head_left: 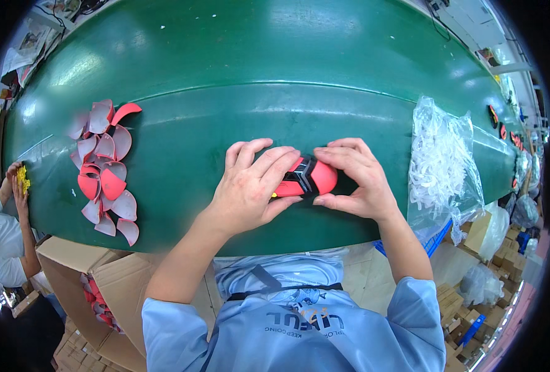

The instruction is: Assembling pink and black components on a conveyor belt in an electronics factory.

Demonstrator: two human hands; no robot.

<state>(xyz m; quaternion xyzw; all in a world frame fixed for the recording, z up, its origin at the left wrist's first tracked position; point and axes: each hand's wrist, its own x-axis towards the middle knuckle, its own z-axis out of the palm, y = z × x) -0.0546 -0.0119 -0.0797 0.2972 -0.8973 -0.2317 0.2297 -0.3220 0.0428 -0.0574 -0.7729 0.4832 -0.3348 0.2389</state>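
Fingers (281, 167) of the left hand (244, 186) and right hand (363, 185) hold a red-and-black piece (304, 176); red shells (113, 181) lie left on the green desk (256, 108). A clear bag (441, 162) lies right.

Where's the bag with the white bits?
In the head view, the bag lies at the right on the green table, right of the right hand.

Dark and orange lettering (330, 321) across blue shirt (250, 344).

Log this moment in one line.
left hand: holding red-black item | right hand: at its red end | left: red shells | right: bag of white pieces
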